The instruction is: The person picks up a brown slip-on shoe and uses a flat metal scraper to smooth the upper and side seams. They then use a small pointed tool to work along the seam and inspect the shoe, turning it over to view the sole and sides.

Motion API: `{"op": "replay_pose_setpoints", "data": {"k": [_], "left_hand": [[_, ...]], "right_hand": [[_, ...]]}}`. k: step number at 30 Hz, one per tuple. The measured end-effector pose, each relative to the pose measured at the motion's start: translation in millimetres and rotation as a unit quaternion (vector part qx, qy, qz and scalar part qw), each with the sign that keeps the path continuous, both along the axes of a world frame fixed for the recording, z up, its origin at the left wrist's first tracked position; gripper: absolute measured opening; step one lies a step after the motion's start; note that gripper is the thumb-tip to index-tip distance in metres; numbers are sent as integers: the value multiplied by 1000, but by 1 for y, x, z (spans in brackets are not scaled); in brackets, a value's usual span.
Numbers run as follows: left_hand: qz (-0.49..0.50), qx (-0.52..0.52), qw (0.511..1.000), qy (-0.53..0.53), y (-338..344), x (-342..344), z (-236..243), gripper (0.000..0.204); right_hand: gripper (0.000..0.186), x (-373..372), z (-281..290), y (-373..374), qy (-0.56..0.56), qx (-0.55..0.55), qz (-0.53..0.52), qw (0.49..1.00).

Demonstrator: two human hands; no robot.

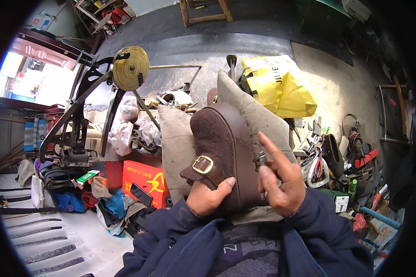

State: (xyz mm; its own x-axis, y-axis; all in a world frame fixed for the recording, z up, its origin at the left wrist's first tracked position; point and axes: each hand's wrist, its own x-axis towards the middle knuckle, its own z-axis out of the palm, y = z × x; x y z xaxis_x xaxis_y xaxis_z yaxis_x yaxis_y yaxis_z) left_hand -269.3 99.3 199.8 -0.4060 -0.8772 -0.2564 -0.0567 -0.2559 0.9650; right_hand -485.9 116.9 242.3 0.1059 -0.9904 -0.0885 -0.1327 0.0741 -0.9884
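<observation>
A dark brown felt shoe [213, 127] with a thick brown sole [245, 157] is tilted on its side over my lap, toe pointing away. A gold buckle [202, 165] sits on its strap. My left hand [208, 196] grips the shoe near the strap, thumb pressed on the sole edge. Just right of the sole, my right hand [282, 184] pinches a slim metal tool [262, 158] between thumb and curled fingers, index finger stretched out. The tool's kind is unclear, its lower part hidden by the hand. Grey cloth [178, 134] lies under the shoe.
A hand-wheel sewing machine [130, 69] stands at the far left. Beyond the shoe lies a yellow bag [282, 87]. A red box [145, 182] and fabric scraps [111, 207] lie to the left, dark strips [51, 254] at the lower left. Assorted tools crowd the right.
</observation>
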Motion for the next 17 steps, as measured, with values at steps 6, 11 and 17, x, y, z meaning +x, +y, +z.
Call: {"op": "replay_pose_setpoints", "data": {"k": [6, 11, 17], "left_hand": [[11, 1, 1000, -6, 0, -2, -1, 32], [18, 9, 1000, -16, 0, -5, 1, 32], [12, 36, 999, -15, -3, -7, 2, 39]], "right_hand": [[52, -30, -11, -29, -363, -29, -179, 914], [45, -56, -20, -34, -451, 50, -105, 885], [18, -47, -36, -33, -70, 85, -70, 991]]}}
